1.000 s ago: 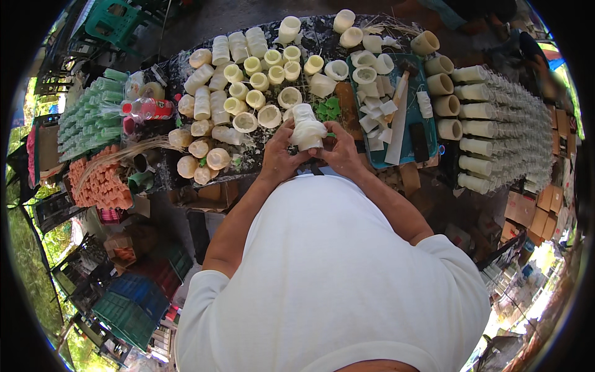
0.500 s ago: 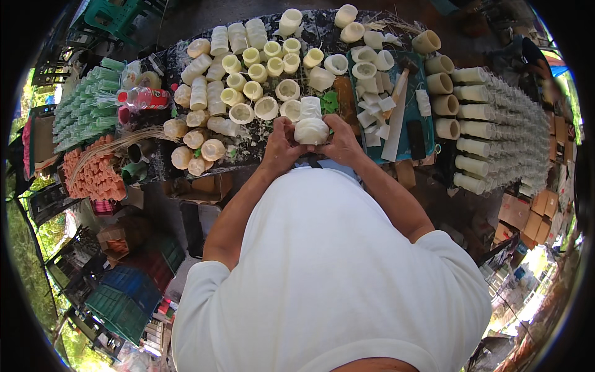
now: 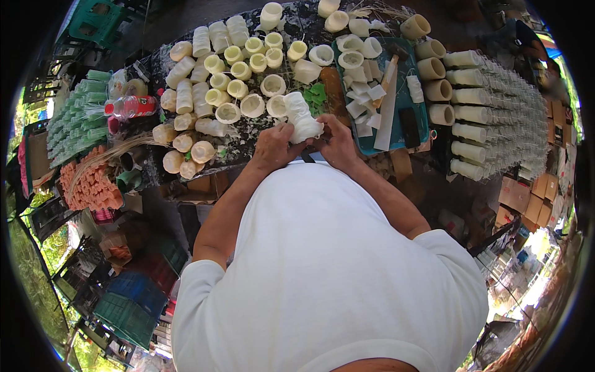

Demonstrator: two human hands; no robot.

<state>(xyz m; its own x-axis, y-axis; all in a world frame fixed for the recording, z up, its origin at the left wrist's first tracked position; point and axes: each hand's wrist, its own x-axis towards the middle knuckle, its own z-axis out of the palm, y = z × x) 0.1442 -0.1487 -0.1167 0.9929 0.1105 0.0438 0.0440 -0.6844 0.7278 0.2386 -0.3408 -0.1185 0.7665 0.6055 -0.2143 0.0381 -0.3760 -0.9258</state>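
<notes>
Hands are seen just beyond the white shirt (image 3: 328, 273), brought together at the near table (image 3: 248, 133) edge. The left hand (image 3: 274, 147) and right hand (image 3: 338, 142) are both clamped on a white mould (image 3: 304, 121), one from each side. The mould is held between them, its long axis pointing away and slightly left, tilted, so neither hand is clearly nearer. Beyond it, cream cups (image 3: 238, 68) are spread, and a teal tray (image 3: 396, 93) is placed to the right.
</notes>
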